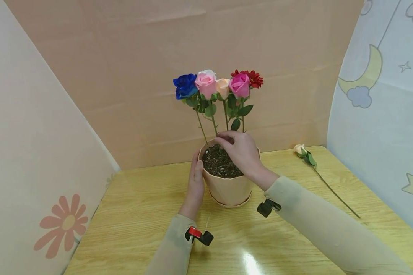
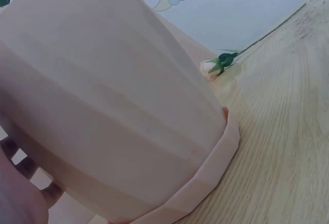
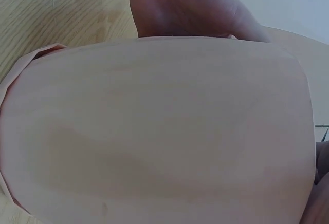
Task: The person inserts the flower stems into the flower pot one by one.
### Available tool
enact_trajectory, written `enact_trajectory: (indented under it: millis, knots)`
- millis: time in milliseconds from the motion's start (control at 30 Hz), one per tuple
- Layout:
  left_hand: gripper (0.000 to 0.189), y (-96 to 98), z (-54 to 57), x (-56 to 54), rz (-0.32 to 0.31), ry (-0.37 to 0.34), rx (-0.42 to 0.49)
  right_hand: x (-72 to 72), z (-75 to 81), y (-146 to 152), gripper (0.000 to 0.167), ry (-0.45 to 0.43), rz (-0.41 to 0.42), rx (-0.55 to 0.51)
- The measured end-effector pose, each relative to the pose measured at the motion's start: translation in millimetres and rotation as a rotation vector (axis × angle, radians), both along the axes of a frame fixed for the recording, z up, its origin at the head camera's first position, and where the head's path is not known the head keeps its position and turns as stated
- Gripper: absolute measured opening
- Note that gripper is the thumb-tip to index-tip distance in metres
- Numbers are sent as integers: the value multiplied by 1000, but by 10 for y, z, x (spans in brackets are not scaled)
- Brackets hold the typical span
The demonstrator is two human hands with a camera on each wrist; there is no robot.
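Note:
A peach flowerpot [image 1: 228, 189] full of dark soil [image 1: 220, 162] stands on its saucer [image 1: 232, 205]. My left hand [image 1: 195, 181] rests along the pot's left side, fingers fairly straight against the wall; in the left wrist view they reach behind it. Over the soil, my right hand [image 1: 243, 151] pinches the lower stem of a light pink rose [image 1: 205, 84] between thumb and fingers. Around it stand a blue rose [image 1: 186, 86], a cream rose [image 1: 223, 88], a deep pink rose [image 1: 239, 85] and a red flower [image 1: 256, 79]. The right fingertips are mostly hidden in the right wrist view.
Another cream rose [image 1: 299, 149] lies on the wooden table [image 1: 141, 214] to the right, its long stem pointing toward the front right. A peach backdrop [image 1: 141, 95] rises behind the pot, with pale printed panels at both sides.

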State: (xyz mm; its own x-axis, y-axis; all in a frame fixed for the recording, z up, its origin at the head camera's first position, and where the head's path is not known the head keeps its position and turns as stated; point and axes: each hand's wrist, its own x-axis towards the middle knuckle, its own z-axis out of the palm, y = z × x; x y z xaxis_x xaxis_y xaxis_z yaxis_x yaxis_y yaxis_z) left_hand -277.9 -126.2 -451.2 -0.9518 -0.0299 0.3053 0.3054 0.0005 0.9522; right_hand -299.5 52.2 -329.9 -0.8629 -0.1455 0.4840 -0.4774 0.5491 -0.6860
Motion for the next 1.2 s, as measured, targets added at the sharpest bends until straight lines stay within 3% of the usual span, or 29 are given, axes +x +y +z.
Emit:
enact_trajectory:
  millis: [233, 767, 1033, 1200]
  knots:
    - [60, 0, 7, 28, -8, 13, 1, 41, -11, 50, 28, 36, 9, -6]
    - [58, 2, -4, 0, 15, 7, -5, 293, -14, 559, 28, -71, 24, 6]
    - [57, -2, -9, 1, 10, 13, -1, 351, -9, 997, 28, -15, -59, 84]
    - [59, -7, -6, 1, 13, 19, -15, 362, -31, 1319, 33, -46, -110, 122]
